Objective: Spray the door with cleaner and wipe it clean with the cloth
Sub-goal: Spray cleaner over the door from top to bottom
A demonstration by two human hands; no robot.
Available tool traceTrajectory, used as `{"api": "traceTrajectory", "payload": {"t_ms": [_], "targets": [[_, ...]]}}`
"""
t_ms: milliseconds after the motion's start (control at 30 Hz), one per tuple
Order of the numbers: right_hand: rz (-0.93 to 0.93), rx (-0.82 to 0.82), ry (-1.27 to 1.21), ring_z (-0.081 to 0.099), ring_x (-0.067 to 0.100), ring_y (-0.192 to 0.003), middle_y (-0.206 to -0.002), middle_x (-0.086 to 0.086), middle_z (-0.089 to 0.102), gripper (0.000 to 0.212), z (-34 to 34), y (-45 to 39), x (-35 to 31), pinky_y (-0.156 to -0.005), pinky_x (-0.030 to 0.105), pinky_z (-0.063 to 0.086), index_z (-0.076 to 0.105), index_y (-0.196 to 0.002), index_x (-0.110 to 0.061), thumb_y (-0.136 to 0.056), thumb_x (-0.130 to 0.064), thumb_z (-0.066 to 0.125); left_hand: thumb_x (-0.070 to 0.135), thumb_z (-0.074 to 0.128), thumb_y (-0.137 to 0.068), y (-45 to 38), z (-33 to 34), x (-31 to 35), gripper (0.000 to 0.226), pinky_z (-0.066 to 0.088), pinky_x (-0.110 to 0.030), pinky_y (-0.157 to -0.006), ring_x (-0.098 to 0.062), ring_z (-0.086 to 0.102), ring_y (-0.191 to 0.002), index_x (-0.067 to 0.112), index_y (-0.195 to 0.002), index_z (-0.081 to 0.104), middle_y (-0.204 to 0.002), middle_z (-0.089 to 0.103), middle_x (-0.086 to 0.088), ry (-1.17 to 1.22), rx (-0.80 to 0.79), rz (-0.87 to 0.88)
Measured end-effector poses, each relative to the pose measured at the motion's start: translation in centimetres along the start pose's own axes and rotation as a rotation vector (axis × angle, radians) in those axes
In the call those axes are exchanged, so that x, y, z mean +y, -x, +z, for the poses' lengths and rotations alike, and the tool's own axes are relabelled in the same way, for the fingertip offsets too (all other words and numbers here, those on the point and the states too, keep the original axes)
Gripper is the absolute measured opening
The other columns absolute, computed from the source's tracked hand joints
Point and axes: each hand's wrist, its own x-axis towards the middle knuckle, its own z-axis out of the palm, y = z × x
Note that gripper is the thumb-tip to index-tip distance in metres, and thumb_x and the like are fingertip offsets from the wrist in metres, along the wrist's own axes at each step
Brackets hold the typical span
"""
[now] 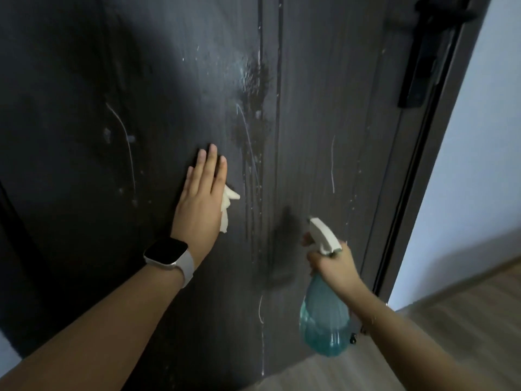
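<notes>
Head view shows the left hand [201, 198] flat, pressing the cloth [227, 206] on the dark door [310, 136]. Right hand [332, 263] grips the spray bottle [324, 317]. Wet drips could run to the floor [423, 348] if not wiped.

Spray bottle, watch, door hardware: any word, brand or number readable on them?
None readable.
Spray bottle: no label or print shows.
Watch: screen dark, blank.
Door lock plate: dark, no marking legible.
Cloth: plain white.
</notes>
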Motion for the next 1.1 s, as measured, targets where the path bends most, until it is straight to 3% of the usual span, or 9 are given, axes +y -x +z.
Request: {"api": "traceTrajectory", "payload": {"t_ms": [200,333,400,567,633,700,800,967,1100], "targets": [[-0.143,0.081,-0.010,0.048,0.016,-0.047,-0.068,0.014,0.056,0.022,-5.3,-7.1,-9.8,-0.048,0.027,0.045,0.065,-0.089,0.005,-0.073,0.013,0.052,0.000,0.063,-0.084,-6.3,-3.3,-0.3,0.092,0.000,-0.045,-0.121,-0.031,-0.012,-0.148,0.003,-0.153,0.003,-0.161,-0.012,-0.015,0.008,0.068,-0.083],[-0.152,0.106,0.080,0.051,0.021,-0.055,-0.075,0.016,0.058,0.021,-7.6,-10.4,-12.5,-0.050,0.029,0.045,0.065,-0.093,0.006,-0.074,0.010,0.056,-0.003,0.058,-0.087,-6.5,-2.9,-0.6,0.088,0.000,-0.042,-0.121,-0.031,-0.012,-0.148,0.001,-0.153,0.000,-0.161,-0.013,-0.015,0.000,0.047,-0.101],[-0.137,0.105,0.112,0.050,0.021,-0.057,-0.077,0.016,0.057,0.019,-8.3,-11.0,-12.4,-0.048,0.028,0.045,0.065,-0.095,0.006,-0.077,0.008,0.058,-0.002,0.057,-0.088,-6.5,-2.9,-0.5,0.088,-0.002,-0.041,-0.120,-0.032,-0.014,-0.148,0.001,-0.153,-0.002,-0.161,-0.015,-0.015,0.001,0.044,-0.103],[-0.133,0.109,0.143,0.050,0.022,-0.051,-0.072,0.015,0.054,0.014,-9.4,-11.2,-11.4,-0.049,0.027,0.045,0.060,-0.078,-0.006,-0.078,0.008,0.061,0.005,0.048,-0.092,-6.5,-3.3,-0.1,0.082,-0.004,-0.041,-0.120,-0.032,-0.017,-0.147,0.001,-0.152,-0.008,-0.160,-0.019,-0.015,-0.005,0.049,-0.103],[-0.125,0.082,0.110,0.049,0.020,-0.050,-0.073,0.014,0.055,0.011,-9.5,-10.8,-11.0,-0.048,0.026,0.045,0.063,-0.083,-0.002,-0.072,0.002,0.063,0.002,0.047,-0.090,-6.4,-3.2,-0.2,0.079,0.000,-0.042,-0.121,-0.032,-0.012,-0.148,0.000,-0.153,-0.001,-0.161,-0.014,-0.016,0.012,0.072,-0.093],[-0.111,0.036,0.090,0.049,0.020,-0.051,-0.075,0.014,0.056,0.022,-9.4,-10.4,-10.4,-0.049,0.027,0.045,0.064,-0.088,0.001,-0.067,-0.004,0.060,-0.002,0.046,-0.089,-6.4,-3.1,-0.4,0.077,0.002,-0.043,-0.121,-0.033,-0.010,-0.149,0.000,-0.153,0.002,-0.161,-0.011,-0.016,0.021,0.084,-0.083],[-0.078,0.000,0.105,0.051,0.022,-0.054,-0.077,0.016,0.058,0.025,-9.1,-10.0,-9.0,-0.049,0.029,0.047,0.064,-0.089,-0.001,-0.065,-0.006,0.059,-0.002,0.045,-0.090,-6.4,-3.2,-0.4,0.077,0.001,-0.043,-0.121,-0.033,-0.012,-0.148,0.000,-0.153,0.000,-0.161,-0.014,-0.016,0.023,0.073,-0.080],[-0.006,0.013,0.116,0.050,0.022,-0.052,-0.075,0.017,0.058,0.027,-8.6,-9.6,-7.0,-0.047,0.029,0.047,0.065,-0.101,-0.005,-0.077,0.008,0.062,0.002,0.057,-0.088,-6.4,-2.9,-0.6,0.085,0.001,-0.043,-0.120,-0.033,-0.010,-0.149,0.000,-0.153,0.002,-0.161,-0.011,-0.016,-0.002,0.076,-0.069],[0.014,-0.002,0.126,0.048,0.020,-0.054,-0.070,0.011,0.055,0.022,-8.4,-8.9,-6.1,-0.047,0.027,0.044,0.063,-0.092,-0.006,-0.078,0.011,0.059,-0.003,0.060,-0.086,-6.5,-2.4,-0.9,0.084,0.005,-0.044,-0.120,-0.034,-0.004,-0.149,-0.001,-0.152,0.009,-0.161,-0.004,-0.018,-0.018,0.103,-0.055]]}}
